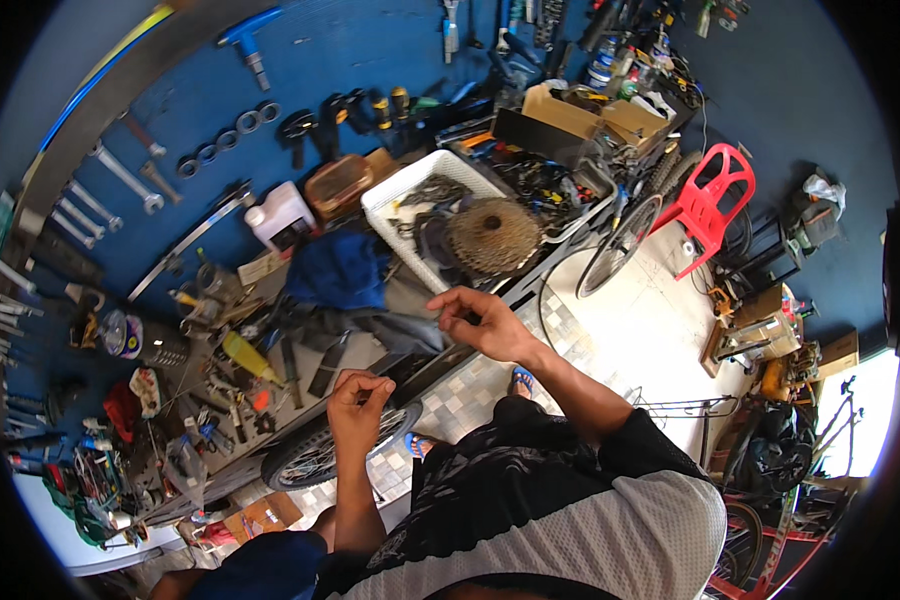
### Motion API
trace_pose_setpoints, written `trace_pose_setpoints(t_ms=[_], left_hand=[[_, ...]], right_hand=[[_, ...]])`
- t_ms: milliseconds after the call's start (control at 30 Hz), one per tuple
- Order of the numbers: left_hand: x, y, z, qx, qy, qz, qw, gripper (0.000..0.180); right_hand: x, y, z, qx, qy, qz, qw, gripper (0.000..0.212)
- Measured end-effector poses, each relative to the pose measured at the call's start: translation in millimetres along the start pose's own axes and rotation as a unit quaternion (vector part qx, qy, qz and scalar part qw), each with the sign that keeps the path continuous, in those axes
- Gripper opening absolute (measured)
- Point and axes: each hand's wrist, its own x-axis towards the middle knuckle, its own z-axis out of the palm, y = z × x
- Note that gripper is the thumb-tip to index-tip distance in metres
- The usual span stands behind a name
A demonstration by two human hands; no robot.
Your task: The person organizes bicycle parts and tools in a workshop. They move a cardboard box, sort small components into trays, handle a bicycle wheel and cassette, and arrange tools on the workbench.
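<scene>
My left hand (358,412) is raised near the front edge of the cluttered workbench (355,352), its thumb and fingertips pressed together. Anything pinched there is too small to make out. Farther right, my right hand (482,326) hangs over the bench edge beside a grey cloth (410,330), its fingers curled in a loose pinch. Whatever it may hold is hidden. Beyond the right hand, a large bicycle cassette (495,236) rests against a white plastic basket (380,208) with small parts in it. A blue cloth (338,268) lies left of the basket.
A yellow bottle (250,356) and loose tools lie on the bench's left part. Wrenches (125,178) hang on the blue wall. A bicycle wheel (320,455) stands below the bench edge. To the right are a red plastic chair (708,205) and another wheel (620,245).
</scene>
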Motion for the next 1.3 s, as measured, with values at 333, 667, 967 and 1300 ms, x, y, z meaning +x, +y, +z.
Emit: trace_pose_setpoints(t_ms=[333, 667, 967, 1300], left_hand=[[69, 21, 212, 0.041, -0.017, -0.038, 0.998, 0.036], [77, 32, 266, 0.055, 0.012, -0.076, 0.996, 0.021], [109, 31, 260, 0.420, -0.033, 0.122, 0.899, 0.077], [151, 14, 270, 0.499, -0.143, 0.118, 0.846, 0.103]], right_hand=[[-41, 18, -258, -0.136, 0.170, 0.078, 0.973, 0.024], [55, 32, -369, -0.546, 0.219, 0.033, 0.808, 0.103], [102, 50, -373, -0.559, 0.223, 0.057, 0.796, 0.097], [124, 37, -406, -0.477, 0.305, -0.013, 0.824, 0.094]])
